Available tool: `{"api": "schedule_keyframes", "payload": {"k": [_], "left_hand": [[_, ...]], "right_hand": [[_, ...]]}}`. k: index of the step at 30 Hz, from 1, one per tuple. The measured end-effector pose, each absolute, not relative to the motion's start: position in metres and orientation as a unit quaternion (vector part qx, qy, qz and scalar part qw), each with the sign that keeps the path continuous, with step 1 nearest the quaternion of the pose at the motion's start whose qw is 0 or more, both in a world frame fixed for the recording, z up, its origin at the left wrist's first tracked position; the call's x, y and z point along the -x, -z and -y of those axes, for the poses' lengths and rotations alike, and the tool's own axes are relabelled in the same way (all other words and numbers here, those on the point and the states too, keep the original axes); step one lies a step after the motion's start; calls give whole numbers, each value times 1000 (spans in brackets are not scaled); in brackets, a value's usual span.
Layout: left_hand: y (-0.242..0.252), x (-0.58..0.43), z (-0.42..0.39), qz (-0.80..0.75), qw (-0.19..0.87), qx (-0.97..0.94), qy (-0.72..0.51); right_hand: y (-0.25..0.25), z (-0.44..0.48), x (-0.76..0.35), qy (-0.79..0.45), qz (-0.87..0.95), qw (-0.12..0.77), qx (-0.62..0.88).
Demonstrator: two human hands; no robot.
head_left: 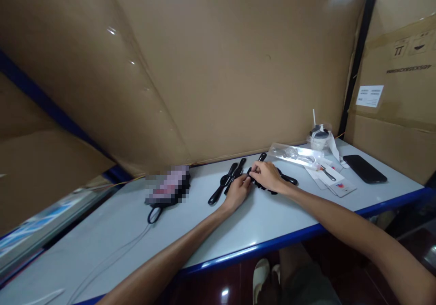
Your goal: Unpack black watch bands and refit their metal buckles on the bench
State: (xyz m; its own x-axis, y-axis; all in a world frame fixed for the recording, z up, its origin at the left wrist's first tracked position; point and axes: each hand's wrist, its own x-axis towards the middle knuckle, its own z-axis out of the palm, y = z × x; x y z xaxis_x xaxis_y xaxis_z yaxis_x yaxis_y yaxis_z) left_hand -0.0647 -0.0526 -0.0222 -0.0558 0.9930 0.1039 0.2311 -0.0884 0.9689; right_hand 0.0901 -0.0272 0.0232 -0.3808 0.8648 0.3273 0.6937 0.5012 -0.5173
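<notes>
On the white tabletop, my right hand (267,176) pinches a slim black handle (262,157), whose rounded end with a hole sticks out beyond the fingers. My left hand (237,192) is curled close beside it, fingertips closed on the same black piece near its lower part. What joins the handle there is hidden by the fingers. Several loose black handles (218,194) lie crossed just left of my left hand. Under and beside my right hand are more black pieces (288,178), partly covered by the wrist.
Clear plastic packaging (295,154) and printed cards (335,182) picturing a black-handled tool lie to the right. Beyond them are a black phone (365,169) and a lidded cup with straw (319,135). A black pouch-like item (170,187), partly blurred, sits left. Cardboard (238,69) walls the back.
</notes>
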Motion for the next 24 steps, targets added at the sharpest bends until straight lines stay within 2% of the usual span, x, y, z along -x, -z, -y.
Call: {"api": "schedule_keyframes", "payload": {"k": [6,14,16,20,24], "left_hand": [[25,65,53,-559,411,-555,-460],[23,66,56,-554,407,-531,-495],[23,67,56,-563,354,-558,-496],[21,67,59,-592,183,-643,-450],[18,64,63,-620,138,-679,-367]], "right_hand": [[-23,25,-95,-58,853,274,441],[-28,19,-103,-44,860,238,450],[-29,18,-104,-44,856,240,456],[-32,19,-104,-45,843,271,463],[-32,20,-107,-49,855,289,427]]}}
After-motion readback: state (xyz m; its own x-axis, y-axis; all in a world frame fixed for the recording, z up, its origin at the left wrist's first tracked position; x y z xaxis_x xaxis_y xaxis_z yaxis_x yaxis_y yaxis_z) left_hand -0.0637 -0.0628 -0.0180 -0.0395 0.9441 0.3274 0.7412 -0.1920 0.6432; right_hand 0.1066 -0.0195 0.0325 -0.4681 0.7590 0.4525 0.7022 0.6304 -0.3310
